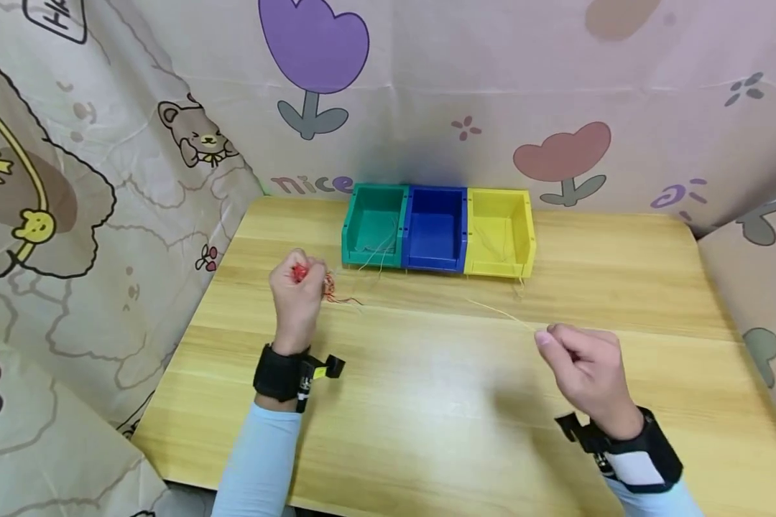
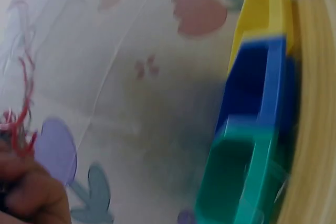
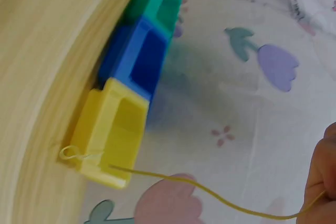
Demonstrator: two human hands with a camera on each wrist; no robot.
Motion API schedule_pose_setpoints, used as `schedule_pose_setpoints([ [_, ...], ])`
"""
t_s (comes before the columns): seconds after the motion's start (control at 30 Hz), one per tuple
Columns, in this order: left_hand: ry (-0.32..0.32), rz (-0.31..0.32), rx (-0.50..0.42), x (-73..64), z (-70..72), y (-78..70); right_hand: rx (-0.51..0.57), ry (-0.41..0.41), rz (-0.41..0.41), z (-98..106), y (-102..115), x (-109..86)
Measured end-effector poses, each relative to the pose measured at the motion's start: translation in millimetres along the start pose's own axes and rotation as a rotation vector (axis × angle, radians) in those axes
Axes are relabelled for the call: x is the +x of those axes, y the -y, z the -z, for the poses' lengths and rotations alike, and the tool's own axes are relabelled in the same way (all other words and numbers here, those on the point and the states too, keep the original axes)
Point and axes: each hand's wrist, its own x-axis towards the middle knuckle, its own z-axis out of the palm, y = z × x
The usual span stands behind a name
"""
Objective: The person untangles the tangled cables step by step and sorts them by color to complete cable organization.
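Note:
My left hand [image 1: 295, 301] grips a tangle of red and pale strings [image 1: 329, 286] on the left side of the table. Loose ends trail to the right of the fist, and the left wrist view shows red strands [image 2: 25, 98] above the fingers. At the right, my right hand [image 1: 585, 366] pinches one end of a thin yellow string [image 1: 501, 311] between thumb and curled fingers. The string's free end points left; in the right wrist view the yellow string [image 3: 210, 191] overlaps the yellow bin [image 3: 86, 129].
Three joined bins stand at the table's back against the printed cloth: green [image 1: 352, 244], blue [image 1: 435, 263] and yellow [image 1: 491, 269]. Pale strings [image 1: 383, 248] lie in the green bin and hang over its front. A thin looped string [image 1: 521, 283] hangs from the yellow bin's front.

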Motion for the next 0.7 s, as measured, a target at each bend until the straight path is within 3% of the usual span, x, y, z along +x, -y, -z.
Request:
schedule_pose_setpoints([
  [0.17, 0.100, 0.140, -0.122, -15.9, -6.0, -7.8, -0.259, -0.054, -0.173, 13, -27, 6.6],
  [0.27, 0.118, 0.172, -0.219, -23.3, -8.6, -9.4, -0.415, -0.056, -0.284, 16, -48, 17.6],
  [0.37, 0.126, 0.189, -0.280, -29.0, -12.4, -9.7, -0.502, 0.003, -0.378, 14, -72, 31.0],
  [0.5, 0.122, 0.219, -0.237, -37.1, -18.8, -8.7, -0.579, 0.126, -0.477, 3, -105, 45.4],
  [0.7, 0.122, 0.222, -0.189, -45.8, -26.6, -10.1, -0.646, 0.244, -0.523, -14, -143, 56.6],
])
